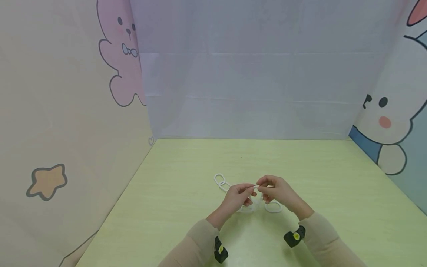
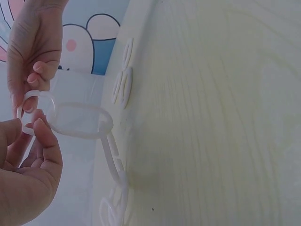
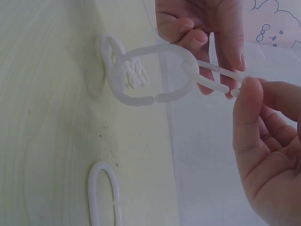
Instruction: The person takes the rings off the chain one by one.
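Observation:
Above the table, a white plastic chain link [image 3: 212, 84] is pinched between the fingertips of both hands. My left hand [image 1: 234, 197] holds one side of it and my right hand [image 1: 277, 191] the other. In the right wrist view a small gap shows in this link close to the fingertips. A second oval link [image 2: 80, 135] hangs from it, with more joined links [image 2: 123, 188] trailing down to the table. To the left in the head view, part of the chain [image 1: 215, 179] lies beyond my left hand. A white link [image 1: 274, 212] rests on the table below my right hand.
The pale yellow-green table [image 1: 166, 226] carries all the links. Behind it hangs a plain pale sheet [image 1: 250, 74], with cartoon-printed walls on both sides. Dark wrist cameras [image 1: 294, 236] are strapped over the sleeves. A few links [image 2: 126, 87] lie on the table in the left wrist view.

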The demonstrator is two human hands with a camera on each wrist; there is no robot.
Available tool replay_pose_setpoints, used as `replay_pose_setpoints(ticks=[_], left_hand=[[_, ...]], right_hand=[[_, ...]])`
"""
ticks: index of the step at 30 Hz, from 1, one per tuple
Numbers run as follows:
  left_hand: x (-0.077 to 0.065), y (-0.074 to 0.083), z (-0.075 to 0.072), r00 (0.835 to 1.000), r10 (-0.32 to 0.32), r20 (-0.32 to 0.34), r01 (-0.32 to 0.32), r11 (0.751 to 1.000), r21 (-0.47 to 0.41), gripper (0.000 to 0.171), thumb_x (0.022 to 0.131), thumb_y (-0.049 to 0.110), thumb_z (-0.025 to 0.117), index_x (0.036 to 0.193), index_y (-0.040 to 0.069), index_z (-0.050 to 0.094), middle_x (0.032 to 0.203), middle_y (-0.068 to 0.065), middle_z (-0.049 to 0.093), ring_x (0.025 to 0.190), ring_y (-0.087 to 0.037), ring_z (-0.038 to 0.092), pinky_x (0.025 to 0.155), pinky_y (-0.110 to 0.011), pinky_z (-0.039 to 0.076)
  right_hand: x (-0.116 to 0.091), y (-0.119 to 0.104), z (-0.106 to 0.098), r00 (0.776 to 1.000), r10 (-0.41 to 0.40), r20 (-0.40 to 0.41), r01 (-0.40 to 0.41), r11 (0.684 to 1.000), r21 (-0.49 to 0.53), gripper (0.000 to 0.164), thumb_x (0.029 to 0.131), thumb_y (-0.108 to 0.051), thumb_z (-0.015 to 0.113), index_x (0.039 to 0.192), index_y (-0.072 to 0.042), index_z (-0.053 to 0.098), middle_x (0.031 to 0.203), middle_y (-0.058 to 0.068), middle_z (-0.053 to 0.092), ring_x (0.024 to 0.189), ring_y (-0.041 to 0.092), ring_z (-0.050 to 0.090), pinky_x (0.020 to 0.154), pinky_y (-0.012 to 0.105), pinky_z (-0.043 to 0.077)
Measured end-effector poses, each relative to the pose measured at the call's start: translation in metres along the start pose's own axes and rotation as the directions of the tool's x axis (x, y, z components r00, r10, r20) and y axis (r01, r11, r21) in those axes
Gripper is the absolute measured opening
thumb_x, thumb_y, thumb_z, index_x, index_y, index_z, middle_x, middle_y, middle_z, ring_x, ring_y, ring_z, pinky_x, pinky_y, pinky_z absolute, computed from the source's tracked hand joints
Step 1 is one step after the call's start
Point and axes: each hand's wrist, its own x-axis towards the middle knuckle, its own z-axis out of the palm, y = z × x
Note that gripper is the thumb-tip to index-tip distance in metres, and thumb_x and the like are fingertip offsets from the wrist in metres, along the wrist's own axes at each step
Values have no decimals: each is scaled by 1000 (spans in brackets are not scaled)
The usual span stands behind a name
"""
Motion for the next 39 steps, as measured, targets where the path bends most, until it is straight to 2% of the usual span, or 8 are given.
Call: replay_pose_setpoints(ticks=[9,18,25,28,32,35,39], left_hand=[[-1,-3,0,1000,4,-2,-4,1000,17,29,93,20,56,115,0,62,87,-6,67,56,-8,55,56,-22,49],[-2,-7,-4,1000,15,-6,-15,999,52,33,91,20,60,116,-1,60,88,-7,66,59,-9,57,59,-25,51],[-2,-7,-4,1000,-10,-22,11,998,68,39,88,19,65,120,-1,56,87,-6,67,61,-11,59,60,-27,52],[-2,-8,-3,999,-14,-30,16,998,58,40,87,16,66,120,-3,54,87,-12,67,61,-10,59,60,-27,52],[-1,-8,-3,998,8,-59,-7,1000,18,27,87,10,65,108,-3,54,87,-19,66,58,-10,57,58,-26,51],[-1,-8,-3,997,28,-70,-28,1000,-7,16,89,7,61,101,0,54,87,-17,67,57,-10,57,58,-25,51],[-1,-6,-5,997,43,-69,-43,999,-12,13,91,7,57,102,-1,57,84,-10,67,58,-9,57,59,-25,51]], right_hand=[[-1,-2,-1,1000,-6,-25,6,1000,11,26,90,-8,59,107,10,52,81,21,54,60,19,54,54,31,52],[-1,-2,-2,998,-35,-51,37,999,36,28,90,-7,59,109,12,50,81,10,54,61,20,56,56,33,53],[1,1,-4,995,-29,-92,34,998,58,30,91,-7,58,113,10,49,85,16,53,64,22,60,59,33,53],[2,2,-4,993,-21,-120,31,997,76,32,90,-7,59,115,10,48,89,21,52,66,21,61,61,33,54],[2,2,-5,990,-20,-141,33,995,91,33,90,-6,58,117,10,47,92,25,52,67,21,62,62,33,54],[1,2,-5,990,-24,-138,38,995,96,33,91,-5,56,118,11,45,91,23,53,69,21,62,63,33,54],[0,0,-5,990,-18,-137,33,994,107,29,92,-5,56,114,12,47,88,14,56,71,21,63,64,33,54]])
